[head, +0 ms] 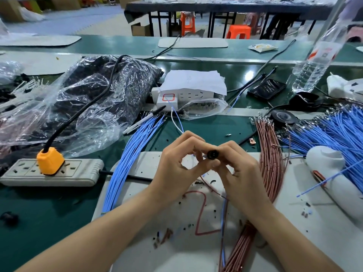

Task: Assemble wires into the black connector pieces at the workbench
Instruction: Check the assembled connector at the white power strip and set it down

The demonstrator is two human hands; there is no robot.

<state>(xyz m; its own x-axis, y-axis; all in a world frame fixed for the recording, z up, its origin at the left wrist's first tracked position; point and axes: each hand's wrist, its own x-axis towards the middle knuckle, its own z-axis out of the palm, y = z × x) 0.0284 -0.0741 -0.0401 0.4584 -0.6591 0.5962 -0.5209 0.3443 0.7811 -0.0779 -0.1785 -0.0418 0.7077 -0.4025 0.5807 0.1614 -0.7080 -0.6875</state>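
Your right hand (235, 169) gripped the connector (212, 154), its mouth turned toward your left hand (176, 163), which pinched what seemed a wire (204, 156) to feed in. Blue wires (125, 163) lay left and pink wires (271, 160) right, within reach. A red "2" marked the mat (294, 232) beneath.

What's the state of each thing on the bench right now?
black connector, held up between both hands
left hand, pinches the connector's left end
right hand, grips the connector
orange plug, seated in the power strip
power strip, flat, other sockets free
phone, flat, screen dark
blue wires, loose bundle, lying on bench
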